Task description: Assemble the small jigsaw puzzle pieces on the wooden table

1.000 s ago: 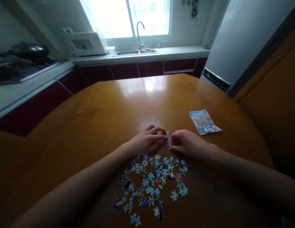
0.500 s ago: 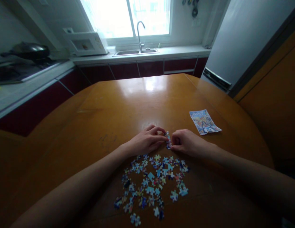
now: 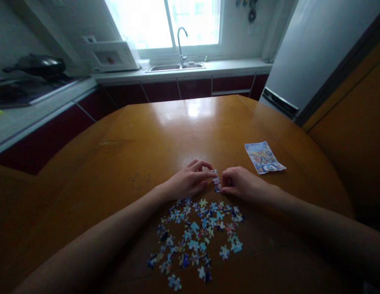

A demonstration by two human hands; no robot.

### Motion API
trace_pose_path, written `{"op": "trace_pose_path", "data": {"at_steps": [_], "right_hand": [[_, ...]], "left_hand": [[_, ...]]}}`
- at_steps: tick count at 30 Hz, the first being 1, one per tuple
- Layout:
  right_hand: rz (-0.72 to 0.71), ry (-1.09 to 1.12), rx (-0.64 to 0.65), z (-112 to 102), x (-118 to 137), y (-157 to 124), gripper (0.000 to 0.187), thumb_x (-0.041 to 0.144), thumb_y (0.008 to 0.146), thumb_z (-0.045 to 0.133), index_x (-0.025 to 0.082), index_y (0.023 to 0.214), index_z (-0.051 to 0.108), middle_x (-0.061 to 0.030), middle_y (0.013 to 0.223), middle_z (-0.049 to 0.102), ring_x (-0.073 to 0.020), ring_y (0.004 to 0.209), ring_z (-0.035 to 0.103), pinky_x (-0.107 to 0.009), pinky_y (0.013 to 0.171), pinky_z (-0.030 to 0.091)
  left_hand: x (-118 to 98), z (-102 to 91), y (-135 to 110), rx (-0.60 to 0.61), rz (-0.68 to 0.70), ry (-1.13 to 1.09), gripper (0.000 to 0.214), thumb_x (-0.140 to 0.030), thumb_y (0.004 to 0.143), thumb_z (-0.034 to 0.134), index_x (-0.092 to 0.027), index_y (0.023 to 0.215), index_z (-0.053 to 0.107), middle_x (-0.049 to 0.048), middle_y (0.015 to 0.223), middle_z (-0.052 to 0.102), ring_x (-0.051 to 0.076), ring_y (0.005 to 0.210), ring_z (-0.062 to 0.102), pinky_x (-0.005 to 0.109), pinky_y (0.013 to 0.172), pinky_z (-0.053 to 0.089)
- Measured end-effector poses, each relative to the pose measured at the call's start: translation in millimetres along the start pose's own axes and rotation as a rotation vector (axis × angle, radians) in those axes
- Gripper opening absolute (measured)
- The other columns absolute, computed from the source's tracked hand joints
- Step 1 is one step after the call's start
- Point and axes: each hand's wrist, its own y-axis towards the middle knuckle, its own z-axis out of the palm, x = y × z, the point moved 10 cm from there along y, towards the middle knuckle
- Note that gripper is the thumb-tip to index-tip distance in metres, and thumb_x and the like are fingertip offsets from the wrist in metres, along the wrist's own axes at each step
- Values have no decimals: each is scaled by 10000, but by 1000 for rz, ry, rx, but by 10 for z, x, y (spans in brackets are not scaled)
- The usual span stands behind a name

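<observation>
Pinching the small strip of joined colourful cardboard puzzle pieces (image 3: 217,182) between my left hand (image 3: 190,182) and right hand (image 3: 242,184), I have its long axis running near-to-far, just beyond the loose pile of scattered pieces (image 3: 197,237).

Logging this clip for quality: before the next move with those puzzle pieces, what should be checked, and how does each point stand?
1. Left hand gripping the joined pieces: ok.
2. Right hand gripping them from the other side: ok.
3. Joint between those pieces fully seated: cannot tell, too small.
4. Loose pieces close by, between the forearms: ok.
5. Printed picture sheet face up and uncovered on the table: ok.
</observation>
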Motion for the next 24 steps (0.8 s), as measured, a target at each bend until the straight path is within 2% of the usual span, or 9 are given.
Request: {"op": "trace_pose_path", "data": {"at_steps": [5,9,12,17,24], "right_hand": [[18,63,3,-75,25,4,113,272,864,694,181,799,703,-16,703,679,-124,620,567,-261,563,409],[-50,9,-84,-160,95,29,160,206,914,597,185,960,749,-63,835,728,-152,721,615,-286,671,458],[-109,-51,-72,-105,128,46,234,165,930,544,202,1004,763,-91,943,735,-174,823,639,-303,764,470],[-116,-106,-56,-49,98,67,285,154,946,501,212,1025,769,-103,978,723,-188,862,644,-319,793,477],[-87,-93,-35,-73,106,75,329,111,918,503,213,1082,769,-107,1019,736,-201,901,647,-341,829,479]], "left_hand": [[133,-67,-2,-141,-118,26,325,-230,994,517,-259,1305,607,82,1206,611,231,1110,508,417,1003,458],[204,-22,30,-138,-174,82,284,-267,979,562,-258,1242,668,80,1170,621,240,1084,513,428,968,474],[262,-9,61,-159,-200,75,231,-307,972,594,-283,1161,725,66,1094,634,227,1027,541,407,914,490],[289,-12,90,-206,-198,26,168,-330,957,631,-298,1054,764,44,1002,654,206,967,571,369,850,494],[290,-38,111,-252,-204,-62,79,-276,909,683,-243,945,744,40,969,663,200,971,592,360,864,499]]}}
